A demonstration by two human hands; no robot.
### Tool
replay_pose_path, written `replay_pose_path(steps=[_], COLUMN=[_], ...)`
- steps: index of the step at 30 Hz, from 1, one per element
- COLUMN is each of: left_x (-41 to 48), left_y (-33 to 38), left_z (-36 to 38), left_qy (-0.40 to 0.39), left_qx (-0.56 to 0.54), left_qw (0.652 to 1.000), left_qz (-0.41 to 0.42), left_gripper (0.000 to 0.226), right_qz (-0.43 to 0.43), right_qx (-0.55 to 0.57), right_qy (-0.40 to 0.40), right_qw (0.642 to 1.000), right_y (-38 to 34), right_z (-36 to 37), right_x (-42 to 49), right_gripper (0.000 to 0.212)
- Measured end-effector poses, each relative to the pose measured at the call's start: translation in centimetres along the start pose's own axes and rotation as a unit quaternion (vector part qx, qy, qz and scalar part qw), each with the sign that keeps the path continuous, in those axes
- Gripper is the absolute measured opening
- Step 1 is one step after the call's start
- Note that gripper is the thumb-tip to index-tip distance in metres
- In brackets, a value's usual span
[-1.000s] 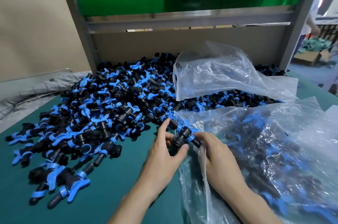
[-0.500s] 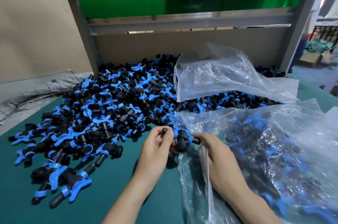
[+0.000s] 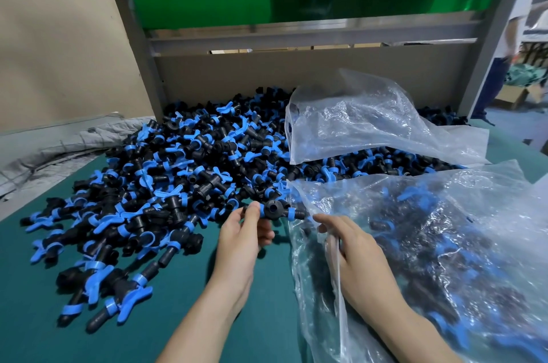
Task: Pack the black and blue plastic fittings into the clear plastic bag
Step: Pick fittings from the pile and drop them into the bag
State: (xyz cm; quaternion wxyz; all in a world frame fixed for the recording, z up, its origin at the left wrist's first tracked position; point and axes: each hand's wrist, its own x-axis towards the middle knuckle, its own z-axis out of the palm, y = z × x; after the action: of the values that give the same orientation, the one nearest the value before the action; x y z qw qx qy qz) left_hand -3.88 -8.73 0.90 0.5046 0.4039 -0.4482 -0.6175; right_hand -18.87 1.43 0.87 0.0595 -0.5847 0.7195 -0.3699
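Note:
A big heap of black and blue plastic fittings [image 3: 166, 184] covers the green table [image 3: 184, 297]. My left hand [image 3: 243, 235] pinches one fitting [image 3: 274, 210] by its left end, holding it level just at the mouth of the clear plastic bag [image 3: 439, 259]. That bag lies at the right and holds several fittings. My right hand [image 3: 353, 253] rests on the bag's left edge, fingers curled on the plastic film. The fitting's right end touches the bag opening.
A second clear bag [image 3: 364, 122] lies crumpled on the heap at the back. Behind stands a grey metal frame [image 3: 296, 36] with a green panel and cardboard. Grey cloth [image 3: 50, 149] lies at the far left. A person [image 3: 516, 36] stands at the far right.
My left hand has shifted left and turned the fitting level, gripping its left end. My right hand let go of the fitting and dropped onto the bag's edge.

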Motion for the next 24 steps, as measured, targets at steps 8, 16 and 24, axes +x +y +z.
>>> replay_pose_path(steps=[8,16,24], left_x=[0.2,0.6,-0.6], left_y=[0.8,0.9,0.7], left_z=[-0.4,-1.1,0.0], left_qy=[-0.006,0.021,-0.068], left_qx=[-0.212,-0.264,-0.044], left_qw=[0.966,0.949,0.996], left_qz=[-0.146,-0.170,-0.048], left_gripper=[0.018,0.019,0.018], right_qz=[0.004,-0.003,-0.005], right_qx=[0.019,0.024,0.047], right_qy=[0.012,0.013,0.054], right_qw=[1.000,1.000,0.997], right_y=[-0.2,-0.5,-0.9], right_z=[-0.1,-0.2,-0.4], right_x=[-0.2,-0.1,-0.3], right_gripper=[0.039,0.038,0.043])
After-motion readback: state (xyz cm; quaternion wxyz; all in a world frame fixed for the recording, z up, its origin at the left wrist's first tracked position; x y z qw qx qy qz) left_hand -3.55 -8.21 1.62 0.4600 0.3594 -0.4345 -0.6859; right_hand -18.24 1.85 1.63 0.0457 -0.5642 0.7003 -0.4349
